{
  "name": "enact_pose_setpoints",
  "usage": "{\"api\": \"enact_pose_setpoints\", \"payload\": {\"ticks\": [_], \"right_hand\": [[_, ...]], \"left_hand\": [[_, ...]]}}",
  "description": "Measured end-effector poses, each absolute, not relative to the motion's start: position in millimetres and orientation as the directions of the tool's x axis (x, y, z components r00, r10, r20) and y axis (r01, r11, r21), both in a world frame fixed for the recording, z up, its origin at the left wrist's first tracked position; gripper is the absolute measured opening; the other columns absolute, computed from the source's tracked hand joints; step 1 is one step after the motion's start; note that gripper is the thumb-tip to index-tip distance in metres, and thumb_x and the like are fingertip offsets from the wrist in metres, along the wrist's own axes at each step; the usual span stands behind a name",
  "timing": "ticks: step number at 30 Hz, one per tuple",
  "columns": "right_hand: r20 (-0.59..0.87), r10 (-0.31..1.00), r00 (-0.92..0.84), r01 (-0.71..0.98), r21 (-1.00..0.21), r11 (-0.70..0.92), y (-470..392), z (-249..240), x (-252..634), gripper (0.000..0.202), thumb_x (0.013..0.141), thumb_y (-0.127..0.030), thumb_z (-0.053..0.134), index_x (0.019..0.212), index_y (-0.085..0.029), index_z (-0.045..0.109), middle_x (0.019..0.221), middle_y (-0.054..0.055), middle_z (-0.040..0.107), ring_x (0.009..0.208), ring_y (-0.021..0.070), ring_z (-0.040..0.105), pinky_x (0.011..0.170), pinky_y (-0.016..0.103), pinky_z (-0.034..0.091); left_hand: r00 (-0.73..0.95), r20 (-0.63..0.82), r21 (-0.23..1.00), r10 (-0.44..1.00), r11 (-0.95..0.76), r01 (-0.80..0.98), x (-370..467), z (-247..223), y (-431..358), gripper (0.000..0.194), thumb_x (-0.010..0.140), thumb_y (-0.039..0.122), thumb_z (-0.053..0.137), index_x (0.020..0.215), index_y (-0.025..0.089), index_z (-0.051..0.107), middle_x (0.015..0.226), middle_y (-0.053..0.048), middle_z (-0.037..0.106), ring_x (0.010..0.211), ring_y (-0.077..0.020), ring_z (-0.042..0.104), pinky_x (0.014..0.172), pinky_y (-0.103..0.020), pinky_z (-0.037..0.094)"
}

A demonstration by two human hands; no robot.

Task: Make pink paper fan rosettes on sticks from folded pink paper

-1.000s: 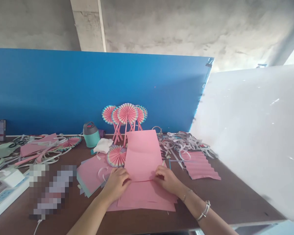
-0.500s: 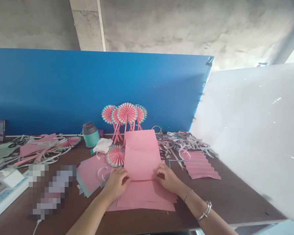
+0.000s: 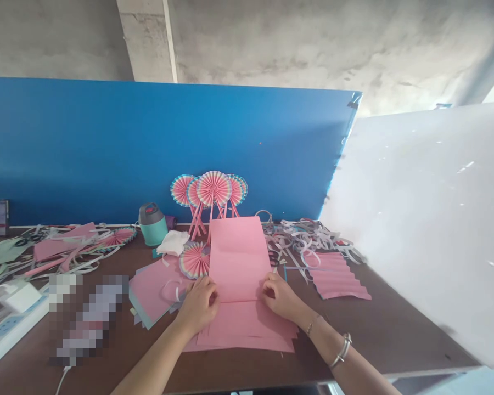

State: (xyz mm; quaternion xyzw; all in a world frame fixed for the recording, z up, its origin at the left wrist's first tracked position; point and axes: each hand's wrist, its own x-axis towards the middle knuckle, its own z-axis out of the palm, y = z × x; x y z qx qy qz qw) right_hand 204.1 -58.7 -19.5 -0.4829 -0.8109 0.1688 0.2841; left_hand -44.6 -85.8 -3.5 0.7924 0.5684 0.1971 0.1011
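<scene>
A pink sheet of paper (image 3: 241, 258) stands raised in front of me, with a faint crease across it. My left hand (image 3: 200, 303) pinches its lower left edge, thumb and fingers together. On the opposite side my right hand (image 3: 280, 296) grips the lower right edge the same way. Beneath the sheet lies a stack of pink paper (image 3: 247, 332) on the brown table. A round pleated paper fan (image 3: 195, 260) rests just beyond my left hand, partly behind the sheet.
Several pink fans on stick legs (image 3: 214, 189) stand at the back. A teal-and-grey container (image 3: 153, 226) and white tissue (image 3: 173, 242) are left of them. Pink and green sheets (image 3: 154, 291) lie left; pleated pink paper (image 3: 337, 277) and curled strips (image 3: 313, 238) right. A power strip (image 3: 8, 334) sits far left.
Both hands keep their pinch on the sheet and have barely shifted. The view has moved very slightly; the objects on the table stay where they were.
</scene>
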Motion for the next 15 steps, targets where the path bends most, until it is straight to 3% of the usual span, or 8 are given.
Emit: {"api": "enact_pose_setpoints", "payload": {"ticks": [15], "right_hand": [[0.263, 0.896, -0.358, 0.705, -0.553, 0.444, -53.9, -24.8, 204.6, 0.019, 0.064, -0.005, 0.05, 0.054, -0.019, 0.042, 0.07, 0.001, 0.049, 0.069, 0.0143, 0.048, 0.064, 0.026, 0.038]], "left_hand": [[0.261, 0.187, 0.339, 0.947, -0.311, 0.888, -43.6, -9.2, -83.7, 0.012, 0.074, 0.014, 0.043, 0.071, 0.02, 0.053, 0.089, -0.004, 0.056, 0.091, -0.0206, 0.05, 0.081, -0.036, 0.035]]}}
